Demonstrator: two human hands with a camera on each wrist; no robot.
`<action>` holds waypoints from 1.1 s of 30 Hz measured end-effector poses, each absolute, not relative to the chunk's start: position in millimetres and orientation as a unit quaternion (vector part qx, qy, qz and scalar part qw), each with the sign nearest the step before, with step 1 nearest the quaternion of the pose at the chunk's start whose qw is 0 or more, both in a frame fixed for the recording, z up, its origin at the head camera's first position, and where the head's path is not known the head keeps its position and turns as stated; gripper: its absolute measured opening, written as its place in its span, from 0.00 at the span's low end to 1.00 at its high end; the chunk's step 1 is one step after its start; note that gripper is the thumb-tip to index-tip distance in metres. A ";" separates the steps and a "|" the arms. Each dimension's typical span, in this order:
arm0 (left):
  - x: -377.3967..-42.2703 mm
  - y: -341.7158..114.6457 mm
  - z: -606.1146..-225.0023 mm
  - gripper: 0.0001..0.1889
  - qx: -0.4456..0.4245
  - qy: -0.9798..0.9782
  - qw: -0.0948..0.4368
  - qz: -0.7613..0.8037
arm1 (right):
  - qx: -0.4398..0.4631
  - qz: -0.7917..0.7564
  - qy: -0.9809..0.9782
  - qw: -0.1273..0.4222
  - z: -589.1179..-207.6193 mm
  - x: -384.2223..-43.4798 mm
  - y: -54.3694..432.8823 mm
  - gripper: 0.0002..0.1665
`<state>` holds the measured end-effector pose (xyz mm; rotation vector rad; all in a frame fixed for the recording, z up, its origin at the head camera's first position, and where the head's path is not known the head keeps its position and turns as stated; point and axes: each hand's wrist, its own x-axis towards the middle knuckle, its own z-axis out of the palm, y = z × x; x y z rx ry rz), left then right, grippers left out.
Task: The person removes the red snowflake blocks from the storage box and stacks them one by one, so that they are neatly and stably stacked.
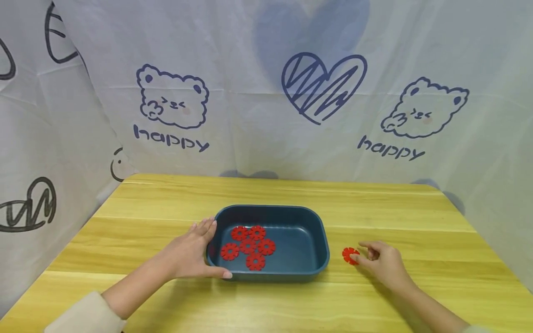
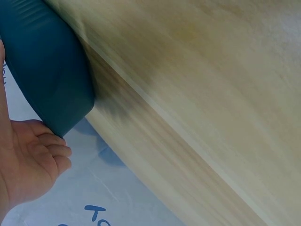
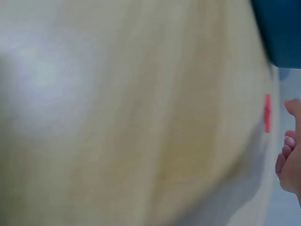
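A dark teal rectangular tray (image 1: pixel 297 249) stands on the table, with several red notched plastic discs (image 1: pixel 255 261) in its left half. My left hand (image 1: pixel 189 252) grips the tray's left end, thumb along the near side and fingers at the far left corner. In the left wrist view, fingers of the left hand (image 2: pixel 40 157) bend against the tray's wall (image 2: pixel 51 70). Right of the tray lies one more red notched disc (image 1: pixel 349 255). My right hand (image 1: pixel 385 266) hovers over it, thumb overlapping it and index finger spread apart. The right wrist view shows a gap between that disc (image 3: pixel 267 114) and the fingers.
The wood-grain table (image 1: pixel 374 208) reaches back to a white cloth (image 1: pixel 245 138) printed with bears and hearts. More printed cloth (image 1: pixel 50 138) hangs along the left side.
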<state>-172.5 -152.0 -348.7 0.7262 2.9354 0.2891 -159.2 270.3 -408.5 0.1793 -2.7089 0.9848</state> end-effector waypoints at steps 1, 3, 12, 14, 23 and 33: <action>-172.5 -152.0 -349.1 0.63 0.239 0.965 0.051 0.095 | 0.065 0.342 -0.928 0.136 -405.2 -160.0 270.6 0.20; -172.3 -152.1 -349.6 0.62 0.239 0.965 0.049 0.095 | 0.074 0.342 -0.923 0.162 -398.7 -162.8 270.6 0.19; -171.9 -152.3 -349.6 0.62 0.240 0.964 0.051 0.101 | 0.105 0.352 -0.902 0.228 -376.1 -174.4 251.7 0.15; -171.8 -152.6 -349.8 0.62 0.240 0.964 0.052 0.103 | 0.111 0.365 -0.896 0.226 -372.0 -175.4 244.0 0.15; -171.8 -153.5 -350.7 0.62 0.242 0.963 0.048 0.109 | 0.139 0.389 -0.890 0.192 -364.0 -183.4 214.2 0.16; -173.0 -154.3 -350.8 0.61 0.247 0.961 0.049 0.113 | 0.166 0.423 -0.879 0.145 -360.3 -193.1 182.3 0.18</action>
